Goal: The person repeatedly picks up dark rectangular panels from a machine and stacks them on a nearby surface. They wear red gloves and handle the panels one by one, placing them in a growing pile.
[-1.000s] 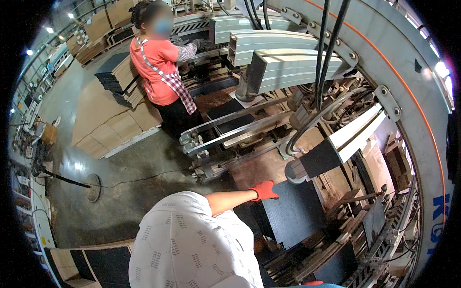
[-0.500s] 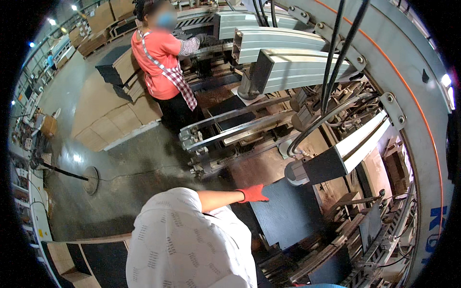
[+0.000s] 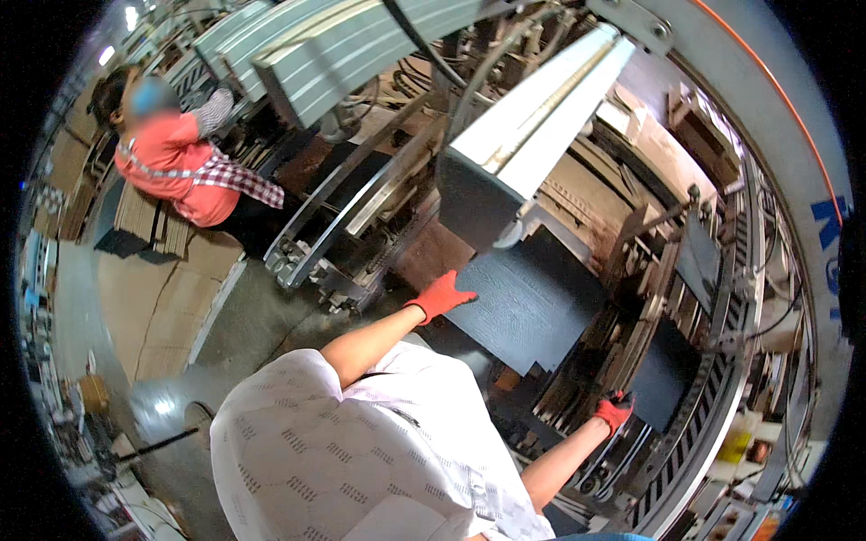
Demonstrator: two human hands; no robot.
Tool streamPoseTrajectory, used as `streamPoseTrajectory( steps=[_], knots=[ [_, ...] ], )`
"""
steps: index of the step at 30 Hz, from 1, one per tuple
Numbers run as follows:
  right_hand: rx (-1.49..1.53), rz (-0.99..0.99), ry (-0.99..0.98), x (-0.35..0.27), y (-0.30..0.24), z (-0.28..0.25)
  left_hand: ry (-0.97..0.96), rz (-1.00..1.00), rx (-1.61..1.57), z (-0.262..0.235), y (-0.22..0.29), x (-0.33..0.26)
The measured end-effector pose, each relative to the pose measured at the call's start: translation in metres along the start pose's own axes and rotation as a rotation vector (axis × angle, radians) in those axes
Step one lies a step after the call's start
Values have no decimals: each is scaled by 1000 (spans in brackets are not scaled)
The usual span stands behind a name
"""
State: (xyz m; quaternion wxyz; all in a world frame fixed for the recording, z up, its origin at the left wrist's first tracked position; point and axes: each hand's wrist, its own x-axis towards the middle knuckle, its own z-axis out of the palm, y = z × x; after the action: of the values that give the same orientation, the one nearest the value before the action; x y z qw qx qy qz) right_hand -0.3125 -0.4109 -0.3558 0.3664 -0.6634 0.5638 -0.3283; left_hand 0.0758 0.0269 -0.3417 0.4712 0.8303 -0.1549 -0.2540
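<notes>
The right hand [image 3: 615, 412], nearest, sat at the left edge of the side panel [image 3: 669, 374], just inside the striped right rail [image 3: 683, 442] of the machine [image 3: 794, 135]; whether its grip was closed on that edge I could not tell. Slats [image 3: 642, 329] stood between the panels, leaving little sideways room. Left of them lay the main panel [image 3: 532, 293], one corner toward the person. The left hand [image 3: 442, 296] met its left corner; whether that grip pinched or merely rested, I could not tell. A flat, level hold along the edge seemed steadier than a corner pinch. Beyond, the beam [image 3: 474, 203] hung by the far-left edge, probably limiting lift; the near side looked freer.
</notes>
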Motion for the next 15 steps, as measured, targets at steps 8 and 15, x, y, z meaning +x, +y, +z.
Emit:
streamPoseTrajectory(
  steps=[8, 15],
  knots=[
    [972, 563, 28, -139, -76, 5, -13, 58, 12, 6, -10, 20],
    [993, 536, -54, -175, -73, -8, -64, 134, 0, -4, -2, 27]
  ],
)
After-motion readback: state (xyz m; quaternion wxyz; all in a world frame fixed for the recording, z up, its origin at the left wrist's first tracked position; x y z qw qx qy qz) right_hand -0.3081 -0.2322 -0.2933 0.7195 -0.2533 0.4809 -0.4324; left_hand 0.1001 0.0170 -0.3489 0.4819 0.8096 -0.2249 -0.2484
